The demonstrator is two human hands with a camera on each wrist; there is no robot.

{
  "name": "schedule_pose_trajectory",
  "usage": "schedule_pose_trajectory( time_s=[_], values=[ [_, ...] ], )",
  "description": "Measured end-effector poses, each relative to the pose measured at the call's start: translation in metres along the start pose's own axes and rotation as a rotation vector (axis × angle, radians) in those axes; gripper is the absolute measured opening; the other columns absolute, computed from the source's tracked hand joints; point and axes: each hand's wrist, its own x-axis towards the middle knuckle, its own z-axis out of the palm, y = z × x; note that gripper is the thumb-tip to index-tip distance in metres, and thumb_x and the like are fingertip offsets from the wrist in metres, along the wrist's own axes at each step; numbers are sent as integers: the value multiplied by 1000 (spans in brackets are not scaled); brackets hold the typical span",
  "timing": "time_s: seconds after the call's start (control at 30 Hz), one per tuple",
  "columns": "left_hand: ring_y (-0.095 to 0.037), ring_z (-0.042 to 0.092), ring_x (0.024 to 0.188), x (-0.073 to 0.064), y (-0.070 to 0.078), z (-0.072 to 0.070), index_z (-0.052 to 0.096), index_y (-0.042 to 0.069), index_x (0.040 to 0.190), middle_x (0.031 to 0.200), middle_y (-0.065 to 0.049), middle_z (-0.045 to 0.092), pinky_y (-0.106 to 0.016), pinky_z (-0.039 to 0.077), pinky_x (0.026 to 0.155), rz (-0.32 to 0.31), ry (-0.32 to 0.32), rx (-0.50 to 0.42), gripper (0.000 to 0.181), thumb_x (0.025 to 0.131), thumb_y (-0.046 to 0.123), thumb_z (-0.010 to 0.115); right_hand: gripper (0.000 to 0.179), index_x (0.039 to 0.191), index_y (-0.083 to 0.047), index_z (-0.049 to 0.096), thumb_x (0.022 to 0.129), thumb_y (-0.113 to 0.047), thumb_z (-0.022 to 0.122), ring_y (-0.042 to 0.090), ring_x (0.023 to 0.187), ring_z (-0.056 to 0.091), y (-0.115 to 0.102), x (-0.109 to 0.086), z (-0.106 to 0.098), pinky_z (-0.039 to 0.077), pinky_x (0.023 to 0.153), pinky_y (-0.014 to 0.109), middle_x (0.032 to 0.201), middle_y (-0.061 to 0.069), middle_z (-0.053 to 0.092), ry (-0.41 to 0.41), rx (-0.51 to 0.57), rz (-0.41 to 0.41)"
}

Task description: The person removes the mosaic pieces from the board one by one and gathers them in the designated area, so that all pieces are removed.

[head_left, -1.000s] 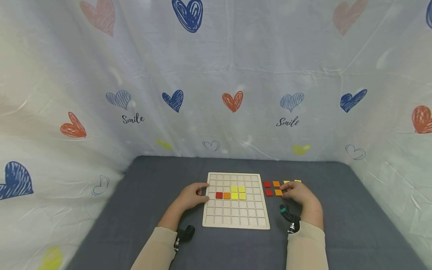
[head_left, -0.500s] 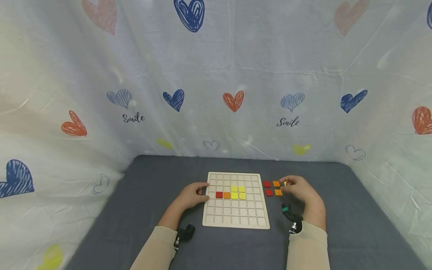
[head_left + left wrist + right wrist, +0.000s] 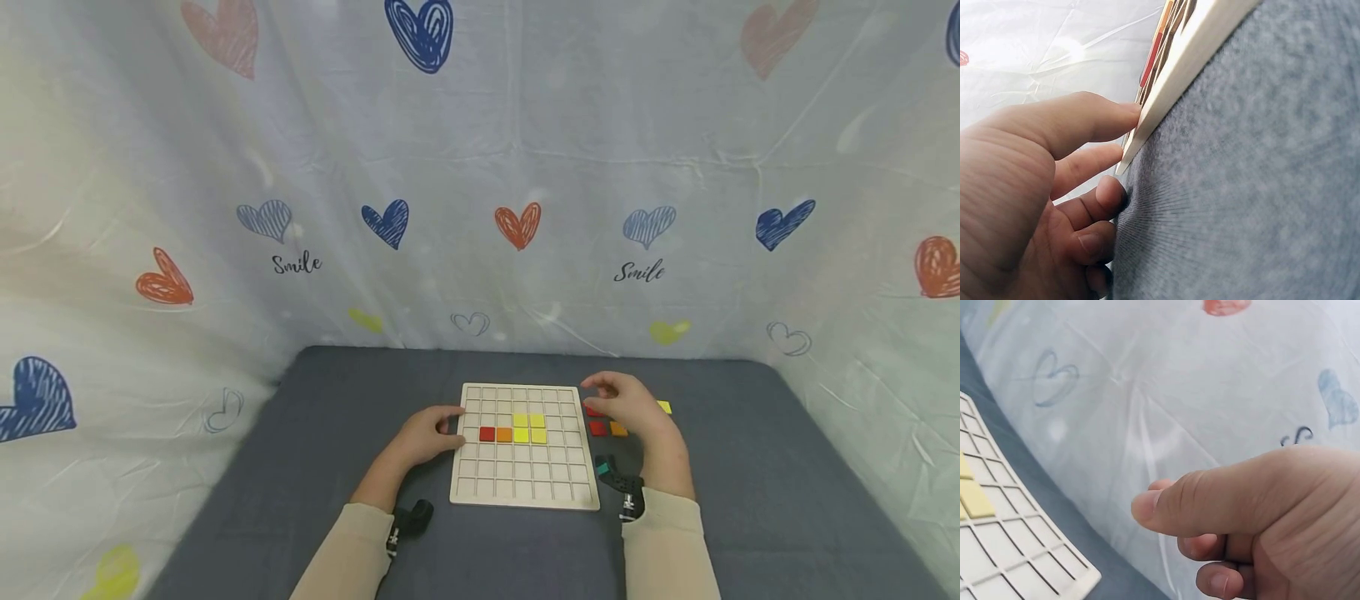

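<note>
A pale wooden grid board (image 3: 525,492) lies flat on the table. Set in its cells are one red tile (image 3: 487,434), one orange tile (image 3: 504,435) and a block of several yellow tiles (image 3: 537,435). My left hand (image 3: 423,435) rests at the board's left edge, thumb and forefinger spread apart along it and touching the rim (image 3: 1166,94). Over the loose tiles beside the board's right edge hovers my right hand (image 3: 636,408), thumb and forefinger apart in the head view, no tile visible between them. The right wrist view shows the thumb (image 3: 1166,506) partly covering the forefinger.
Right of the board lie loose red tiles (image 3: 597,428), an orange tile (image 3: 618,428) and a yellow tile (image 3: 664,407); the right hand hides others. Dark grey cloth (image 3: 375,375) covers the table. A heart-patterned curtain (image 3: 450,275) stands behind it.
My right hand has shifted left from the yellow and orange loose tiles to above the upper red one, uncovering the far yellow tile. The left hand and the board stay put.
</note>
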Motion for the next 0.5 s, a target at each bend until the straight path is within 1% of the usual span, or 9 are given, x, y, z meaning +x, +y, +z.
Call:
schedule_pose_trajectory(
  time_s=[0.13, 0.2, 0.3, 0.4, 0.5],
  values=[
    [-15, 45, 64, 0, 0, -2, 67, 11, 137, 77, -1, 51, -33, 37, 59, 1, 5, 7, 53, 88, 22, 82, 30, 125, -2, 69, 96, -12, 72, 22, 75, 45, -12, 6, 13, 40, 68, 38, 87, 6, 48, -15, -18, -60],
    [-15, 45, 64, -1, -1, -3, 67, 11, 137, 76, -1, 51, -33, 37, 59, 1, 6, 7, 53, 88, 22, 82, 28, 123, -3, 70, 96, -14, 72, 21, 74, 44, -19, 8, 20, 39, 67, 38, 87, 5, 48, -29, -36, -100],
    [-15, 45, 63, -3, -1, -3, 66, 11, 138, 76, 0, 51, -33, 38, 59, 4, -3, 1, 53, 88, 22, 81, 27, 121, -6, 71, 97, -18, 73, 21, 77, 42, -25, 11, 33, 37, 66, 39, 89, 4, 47, -58, -91, -176],
    [-15, 45, 62, -4, 0, -3, 66, 10, 138, 75, 0, 52, -32, 38, 58, 13, -12, -4, 53, 89, 22, 81, 29, 122, -8, 72, 96, -21, 74, 20, 81, 44, -28, 11, 46, 38, 69, 40, 93, 2, 50, -90, -167, -258],
    [-14, 45, 62, -3, 1, -3, 66, 10, 138, 76, 0, 52, -31, 38, 57, 24, -17, -4, 53, 89, 22, 81, 32, 124, -9, 73, 95, -21, 76, 20, 85, 48, -26, 10, 58, 41, 70, 39, 99, 1, 55, -115, -215, -292]
  ],
)
